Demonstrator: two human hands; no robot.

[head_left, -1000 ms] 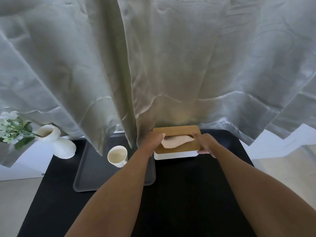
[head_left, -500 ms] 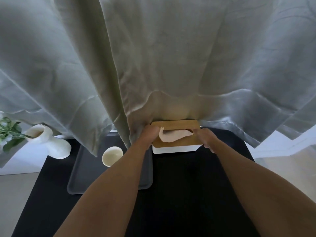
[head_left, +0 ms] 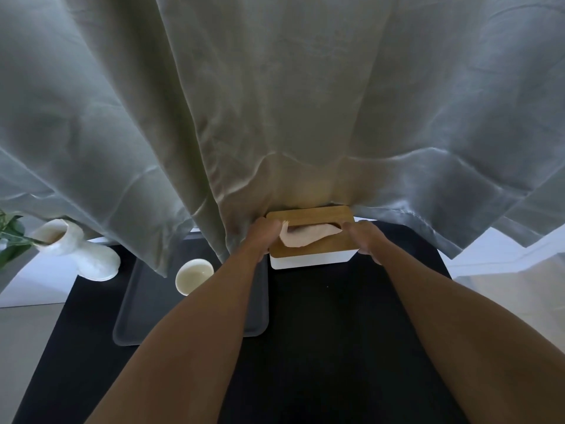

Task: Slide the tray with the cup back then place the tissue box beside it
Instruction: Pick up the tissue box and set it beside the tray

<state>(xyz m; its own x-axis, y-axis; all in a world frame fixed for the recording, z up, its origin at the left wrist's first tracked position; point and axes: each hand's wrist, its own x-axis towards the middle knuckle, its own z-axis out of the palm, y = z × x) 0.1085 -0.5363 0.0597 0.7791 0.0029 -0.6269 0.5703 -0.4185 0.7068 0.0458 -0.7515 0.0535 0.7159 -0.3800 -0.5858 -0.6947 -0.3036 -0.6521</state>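
Note:
The tissue box [head_left: 308,260], white with a wooden lid and a tissue sticking out of its slot, sits at the far edge of the black table, its back against the curtain. My left hand [head_left: 263,237] grips its left end and my right hand [head_left: 365,240] grips its right end. Just left of the box lies the dark grey tray [head_left: 143,313], partly covered by my left forearm. A cream cup [head_left: 193,276] stands upright on the tray's far part.
A pale grey curtain [head_left: 275,117] hangs over the table's far edge and drapes over the tray's back. A white vase [head_left: 82,252] with green stems stands at the table's far left corner. The black tabletop [head_left: 330,347] stretches towards me.
The tissue box, held by both hands, has moved a little farther back against the curtain. The view has tilted up, so everything sits lower in the frame.

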